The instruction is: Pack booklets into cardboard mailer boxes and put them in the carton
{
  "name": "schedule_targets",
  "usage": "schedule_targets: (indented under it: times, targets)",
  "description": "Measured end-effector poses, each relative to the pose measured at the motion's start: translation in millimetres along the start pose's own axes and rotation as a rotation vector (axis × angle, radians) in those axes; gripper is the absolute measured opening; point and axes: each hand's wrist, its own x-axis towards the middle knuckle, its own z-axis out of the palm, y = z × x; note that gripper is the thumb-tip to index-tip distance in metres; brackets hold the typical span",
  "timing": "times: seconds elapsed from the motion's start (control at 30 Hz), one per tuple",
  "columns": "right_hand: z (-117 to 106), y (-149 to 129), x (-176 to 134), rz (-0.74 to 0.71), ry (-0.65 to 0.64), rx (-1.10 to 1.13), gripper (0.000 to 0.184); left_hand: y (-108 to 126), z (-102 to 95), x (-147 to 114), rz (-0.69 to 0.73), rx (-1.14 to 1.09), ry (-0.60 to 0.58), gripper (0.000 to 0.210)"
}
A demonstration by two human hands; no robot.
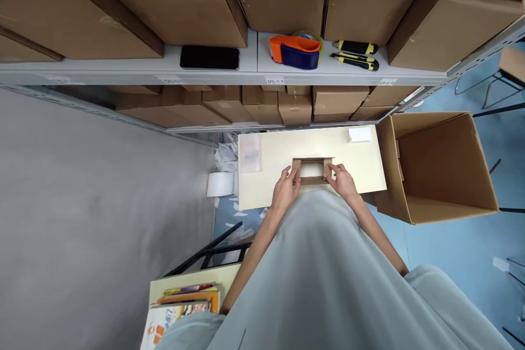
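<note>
A small brown cardboard box (312, 180) lies on the cream tabletop (274, 188) in front of me, its middle uncovered so that a pale inside shows. At its left end, my left hand (285, 190) has its fingers bent over the end flap. My right hand (343, 181) grips the right end, thumb and forefinger at the flap there. Toward the back right of the table lies a small white box (360, 134). A translucent plastic bag (250, 153) rests flat at the left end.
A large open carton (447, 164) stands against the table's right side. Above the far edge, a shelf (250, 60) carries cartons, a black phone (209, 57), an orange-and-blue tape dispenser (294, 52) and utility knives (356, 54). Magazines (184, 311) lie at lower left beside the grey wall (102, 202).
</note>
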Motion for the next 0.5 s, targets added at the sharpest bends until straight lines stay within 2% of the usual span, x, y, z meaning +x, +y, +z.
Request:
schedule_targets:
  times: [0.1, 0.2, 0.23, 0.33, 0.43, 0.5]
  targets:
    - [-2, 8, 3, -0.035, -0.086, 0.034, 0.056, -6, 6.9, -2, -0.019, -0.055, -0.043, 0.046]
    - [-6, 18, 6, -0.097, -0.206, 0.062, 0.080, -11, 7.7, -6, -0.027, -0.076, -0.063, 0.060]
    - [-7, 21, 7, -0.118, -0.240, 0.061, 0.083, -12, 6.9, -7, -0.023, -0.076, -0.068, 0.065]
    - [-6, 27, 13, -0.155, -0.271, 0.059, 0.067, -13, 4.3, -8, -0.011, -0.078, -0.061, 0.057]
    - [-2, 29, 21, -0.188, -0.219, 0.113, 0.045, -11, 3.0, -3, -0.042, -0.080, 0.009, 0.036]
    - [1, 30, 25, -0.188, -0.179, 0.181, 0.041, -10, 2.8, 3, -0.092, -0.091, 0.062, 0.033]
